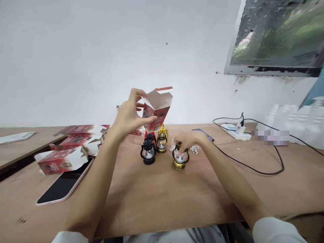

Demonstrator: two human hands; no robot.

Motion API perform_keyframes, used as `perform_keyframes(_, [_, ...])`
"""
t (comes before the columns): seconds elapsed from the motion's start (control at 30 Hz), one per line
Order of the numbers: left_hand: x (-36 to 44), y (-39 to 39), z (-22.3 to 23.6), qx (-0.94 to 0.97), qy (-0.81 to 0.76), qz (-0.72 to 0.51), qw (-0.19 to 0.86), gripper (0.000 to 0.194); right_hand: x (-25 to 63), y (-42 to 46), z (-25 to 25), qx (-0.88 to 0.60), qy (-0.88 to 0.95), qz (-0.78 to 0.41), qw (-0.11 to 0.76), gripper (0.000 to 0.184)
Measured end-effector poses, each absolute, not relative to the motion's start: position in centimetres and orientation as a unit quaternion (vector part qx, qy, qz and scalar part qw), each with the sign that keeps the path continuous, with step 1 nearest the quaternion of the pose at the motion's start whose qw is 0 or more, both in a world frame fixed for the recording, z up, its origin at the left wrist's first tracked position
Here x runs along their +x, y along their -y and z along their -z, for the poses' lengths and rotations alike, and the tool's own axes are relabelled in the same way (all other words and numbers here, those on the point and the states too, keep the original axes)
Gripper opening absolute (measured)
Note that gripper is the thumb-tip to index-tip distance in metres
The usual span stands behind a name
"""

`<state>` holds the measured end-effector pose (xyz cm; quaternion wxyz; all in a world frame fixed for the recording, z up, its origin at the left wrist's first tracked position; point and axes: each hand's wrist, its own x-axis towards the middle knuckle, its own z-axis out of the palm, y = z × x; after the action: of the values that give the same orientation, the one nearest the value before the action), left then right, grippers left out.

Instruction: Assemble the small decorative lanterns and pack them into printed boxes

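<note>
My left hand [130,113] grips a red printed cardboard box [158,113], held up above the table and tilted, its top flaps open and its white inside showing. My right hand [188,139] is closed over the top of a small gold-and-black lantern [179,162], which stands on the table; my fingers partly hide its upper part. To the left of that lantern stand a black lantern [148,153], another black one behind it, a bronze-gold lantern [161,143], and partly hidden red and yellow-gold ones at the back.
Several red cardboard boxes [62,160] lie at the left by a phone [65,182] with a pink edge. Small white pieces [194,149] lie behind my right hand near another phone [204,134]. A power strip [235,131] with a black cable [268,173] is on the right.
</note>
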<state>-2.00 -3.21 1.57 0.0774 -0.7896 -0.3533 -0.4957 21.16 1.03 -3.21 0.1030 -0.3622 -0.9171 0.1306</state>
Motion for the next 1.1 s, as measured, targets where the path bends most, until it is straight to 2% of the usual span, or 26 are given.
perform_keyframes(0.07, [-2.0,3.3,-1.7,-0.802,0.365,0.467,0.07,0.057,22.3,-0.6,2.0,-0.313,0.937,-0.154,0.031,0.025])
perform_keyframes(0.13, [-2.0,3.6,-1.8,-0.827,0.384,0.408,0.05,0.055,23.6,0.0,0.7,-0.24,0.95,-0.196,0.035,0.028])
perform_keyframes(0.23, [-1.7,4.0,-1.8,-0.863,0.394,0.318,0.005,0.051,25.1,1.0,-0.5,-0.149,0.934,-0.288,0.149,0.038])
perform_keyframes(0.33, [-0.8,4.3,-1.4,-0.873,0.402,0.275,-0.031,0.049,25.0,1.4,-0.5,-0.099,0.867,-0.387,0.296,0.049])
perform_keyframes(0.4, [-0.1,4.2,-1.0,-0.875,0.406,0.26,-0.047,0.05,24.1,1.6,-0.4,-0.096,0.815,-0.412,0.395,0.057])
perform_keyframes(0.47, [0.6,3.9,-0.3,-0.877,0.401,0.257,-0.061,0.05,23.1,1.7,-0.3,-0.116,0.777,-0.402,0.471,0.061])
perform_keyframes(0.6, [1.6,2.9,0.8,-0.878,0.377,0.265,-0.129,0.056,21.6,1.2,-0.1,-0.182,0.736,-0.341,0.557,0.057])
perform_keyframes(0.77, [2.1,2.7,1.1,-0.872,0.336,0.272,-0.228,0.061,21.5,-1.8,1.3,-0.258,0.684,-0.191,0.655,0.049])
perform_keyframes(0.87, [2.1,3.1,1.0,-0.864,0.319,0.278,-0.273,0.063,21.5,-2.2,1.7,-0.291,0.667,-0.103,0.678,0.043])
perform_keyframes(0.97, [2.1,3.4,0.8,-0.853,0.326,0.29,-0.285,0.066,21.4,-0.7,1.4,-0.337,0.688,-0.055,0.64,0.037])
perform_keyframes(1.1, [1.9,3.4,0.8,-0.846,0.339,0.303,-0.279,0.062,21.2,1.4,0.6,-0.4,0.72,-0.041,0.565,0.049])
